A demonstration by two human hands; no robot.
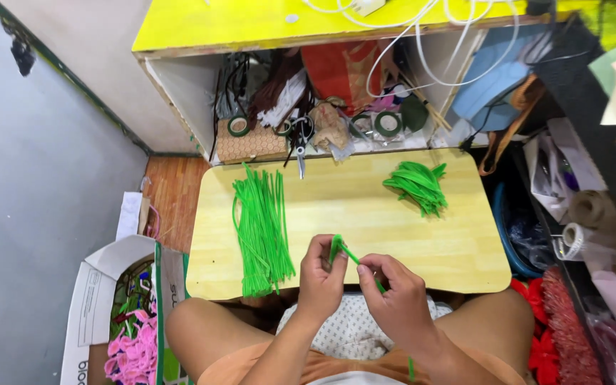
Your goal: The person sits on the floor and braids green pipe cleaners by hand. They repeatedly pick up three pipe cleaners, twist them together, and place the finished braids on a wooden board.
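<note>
We look down on a low wooden table (365, 235) that fills the middle of the view, with a yellow-topped shelf unit (201, 28) standing behind it and a grey floor (30, 214) spreading away to the left. Down in the left corner we see an open cardboard box (90, 299) with pink looped pieces (133, 353) showing inside it. On the left part of the table lies a long bundle of straight green pipe cleaners (262, 228), running from the far edge toward the near one and spreading a little at its near end. Toward the far right of the table, well apart from that bundle, rests a smaller heap of bent green pieces (418, 187). In the shelf opening behind the table we make out a pair of scissors (300, 142) hanging point down and a roll of dark green tape (388, 124) just to its right. Over the near edge of the table, above our lap, our left hand (321, 278) is closed with its fingertips pinching the folded upper end of a single green pipe cleaner (347, 251). Our right hand (393, 296) is closed too, thumb and forefinger gripping the same piece a little lower down, so the stem runs slantwise between the two hands, which nearly touch.
</note>
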